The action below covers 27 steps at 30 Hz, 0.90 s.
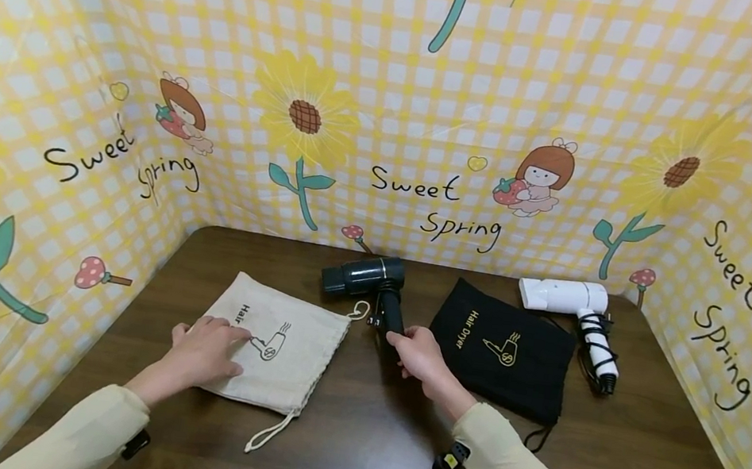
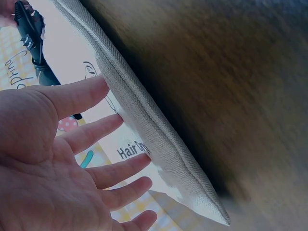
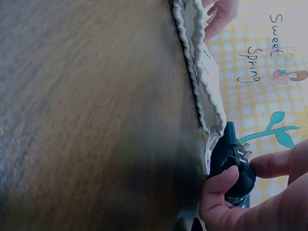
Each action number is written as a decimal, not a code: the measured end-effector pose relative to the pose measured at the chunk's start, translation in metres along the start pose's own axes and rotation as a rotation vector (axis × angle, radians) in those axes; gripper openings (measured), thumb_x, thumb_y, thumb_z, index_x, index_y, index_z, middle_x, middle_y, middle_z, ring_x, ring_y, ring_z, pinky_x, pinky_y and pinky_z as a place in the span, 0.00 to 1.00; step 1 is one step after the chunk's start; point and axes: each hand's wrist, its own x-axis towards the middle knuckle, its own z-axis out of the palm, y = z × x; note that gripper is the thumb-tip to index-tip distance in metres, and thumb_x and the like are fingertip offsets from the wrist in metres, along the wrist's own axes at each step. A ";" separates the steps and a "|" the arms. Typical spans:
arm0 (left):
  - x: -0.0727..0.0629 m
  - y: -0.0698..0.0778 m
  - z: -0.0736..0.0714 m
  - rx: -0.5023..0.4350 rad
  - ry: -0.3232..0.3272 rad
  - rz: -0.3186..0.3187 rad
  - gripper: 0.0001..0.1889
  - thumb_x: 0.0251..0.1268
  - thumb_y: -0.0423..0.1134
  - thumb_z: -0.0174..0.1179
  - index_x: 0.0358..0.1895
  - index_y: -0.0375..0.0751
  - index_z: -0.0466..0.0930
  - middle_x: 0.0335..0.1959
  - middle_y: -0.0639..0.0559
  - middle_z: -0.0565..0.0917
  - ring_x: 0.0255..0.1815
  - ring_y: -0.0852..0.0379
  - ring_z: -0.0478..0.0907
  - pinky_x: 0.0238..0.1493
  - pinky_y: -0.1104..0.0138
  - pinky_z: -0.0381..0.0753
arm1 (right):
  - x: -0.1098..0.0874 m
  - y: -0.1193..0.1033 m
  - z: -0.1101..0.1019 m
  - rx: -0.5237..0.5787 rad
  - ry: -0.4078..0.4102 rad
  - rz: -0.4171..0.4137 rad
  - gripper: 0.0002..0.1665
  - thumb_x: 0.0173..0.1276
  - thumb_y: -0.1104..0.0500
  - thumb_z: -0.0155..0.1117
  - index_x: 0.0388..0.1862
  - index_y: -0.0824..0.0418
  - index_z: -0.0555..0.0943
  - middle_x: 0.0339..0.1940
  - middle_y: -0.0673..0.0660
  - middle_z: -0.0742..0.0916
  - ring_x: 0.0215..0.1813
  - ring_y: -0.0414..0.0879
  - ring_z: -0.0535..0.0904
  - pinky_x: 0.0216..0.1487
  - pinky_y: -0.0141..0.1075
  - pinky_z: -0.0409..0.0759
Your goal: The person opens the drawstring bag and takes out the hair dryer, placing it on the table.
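Note:
A beige drawstring bag (image 1: 310, 317) printed with a hair dryer lies flat on the table's left half. My left hand (image 1: 208, 351) is over its left part, fingers spread and touching the cloth; the left wrist view shows the fingertips (image 2: 126, 166) at the fabric. With the right hand (image 1: 423, 360) I grip the lower handle of a dark hair dryer (image 1: 364, 275), thumb and fingers around it. Its nozzle points left, just beyond the bag's far corner. In the right wrist view the bag's gathered mouth (image 3: 199, 72) faces toward the right side.
A black drawstring bag (image 1: 485, 382) marked Hair Dryer lies right of my right hand. Behind it, a white hair dryer (image 1: 564, 296) rests with its black cord wound on the handle. A yellow checked cloth (image 1: 394, 109) encloses the wooden table (image 1: 345, 454).

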 end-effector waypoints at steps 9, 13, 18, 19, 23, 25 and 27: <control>0.001 0.000 0.002 -0.004 -0.016 -0.013 0.29 0.52 0.42 0.80 0.61 0.44 0.86 0.58 0.37 0.83 0.63 0.32 0.73 0.53 0.30 0.64 | -0.003 0.007 0.001 -0.095 0.007 -0.021 0.16 0.78 0.57 0.65 0.52 0.69 0.75 0.27 0.57 0.78 0.17 0.43 0.70 0.24 0.35 0.77; 0.001 -0.001 0.002 -0.002 -0.023 -0.015 0.29 0.53 0.42 0.80 0.61 0.43 0.86 0.58 0.36 0.83 0.63 0.31 0.73 0.53 0.30 0.64 | -0.004 0.006 0.002 -0.112 0.000 -0.025 0.16 0.78 0.57 0.64 0.51 0.69 0.75 0.26 0.57 0.78 0.17 0.43 0.70 0.24 0.36 0.78; 0.003 -0.002 0.000 0.003 -0.027 -0.017 0.28 0.54 0.42 0.80 0.61 0.43 0.86 0.58 0.36 0.83 0.63 0.31 0.73 0.53 0.30 0.64 | -0.004 0.003 0.002 -0.151 0.001 -0.032 0.15 0.79 0.56 0.63 0.50 0.69 0.76 0.23 0.56 0.77 0.16 0.43 0.70 0.24 0.36 0.77; 0.004 -0.002 0.000 0.001 -0.027 -0.018 0.28 0.54 0.42 0.80 0.61 0.43 0.86 0.59 0.36 0.82 0.63 0.31 0.72 0.53 0.30 0.64 | -0.004 0.003 0.002 -0.159 -0.003 -0.037 0.14 0.79 0.57 0.63 0.49 0.69 0.77 0.22 0.55 0.77 0.16 0.43 0.69 0.23 0.36 0.76; 0.004 -0.001 -0.002 -0.004 -0.028 -0.019 0.28 0.53 0.42 0.80 0.61 0.44 0.86 0.59 0.36 0.82 0.64 0.31 0.72 0.54 0.30 0.63 | -0.003 0.004 0.003 -0.189 -0.015 -0.060 0.13 0.80 0.57 0.63 0.47 0.68 0.78 0.20 0.54 0.76 0.14 0.42 0.69 0.21 0.34 0.74; 0.005 -0.001 -0.002 -0.003 -0.027 -0.017 0.28 0.53 0.42 0.80 0.60 0.44 0.87 0.59 0.36 0.83 0.64 0.30 0.73 0.53 0.30 0.64 | -0.003 0.005 0.003 -0.198 -0.019 -0.067 0.12 0.79 0.57 0.63 0.46 0.68 0.79 0.21 0.54 0.76 0.13 0.41 0.70 0.20 0.34 0.74; 0.005 -0.001 0.000 -0.003 -0.023 -0.014 0.28 0.52 0.42 0.80 0.60 0.44 0.87 0.59 0.36 0.83 0.63 0.31 0.73 0.53 0.30 0.64 | -0.003 0.007 0.004 -0.201 -0.021 -0.067 0.12 0.79 0.57 0.63 0.46 0.68 0.78 0.21 0.54 0.77 0.13 0.42 0.70 0.21 0.34 0.75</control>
